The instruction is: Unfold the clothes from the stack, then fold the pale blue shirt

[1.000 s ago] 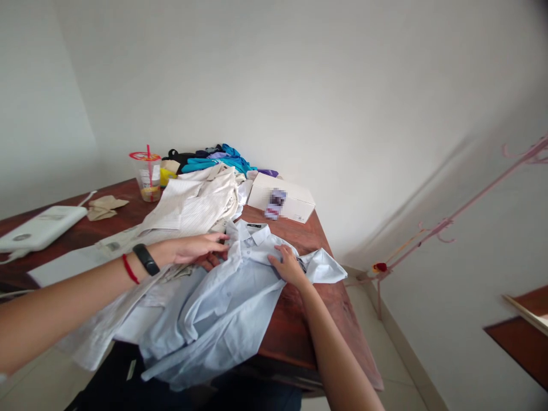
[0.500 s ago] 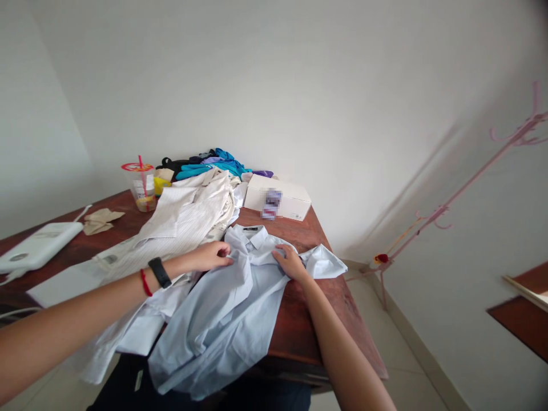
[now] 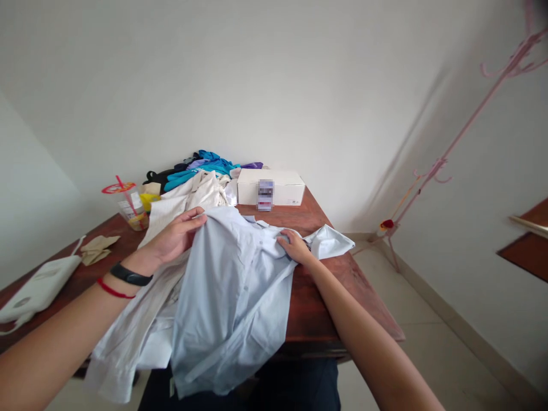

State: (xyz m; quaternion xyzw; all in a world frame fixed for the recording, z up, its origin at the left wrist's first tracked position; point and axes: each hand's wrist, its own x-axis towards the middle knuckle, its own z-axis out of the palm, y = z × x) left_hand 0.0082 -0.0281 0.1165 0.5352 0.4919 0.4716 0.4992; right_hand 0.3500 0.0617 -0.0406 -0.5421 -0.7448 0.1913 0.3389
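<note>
A light blue button-up shirt lies over the near edge of the table, its lower part hanging down toward my lap. My left hand pinches the shirt at its left shoulder and holds that part raised off the table. My right hand grips the cloth near the other shoulder, fingers curled into it. One sleeve stretches out to the right past that hand. The collar is partly hidden behind the lifted cloth. Left of the shirt, beneath my left forearm, lies a heap of white striped garments.
A white box stands at the back of the wooden table, beside a pile of blue and dark clothes. At left are a plastic cup, crumpled paper and a white device. A pink coat rack leans across the right.
My left hand has moved left and up, lifting the shirt's left shoulder and spreading the front. My right hand stays on the other shoulder. The view has shifted slightly.
</note>
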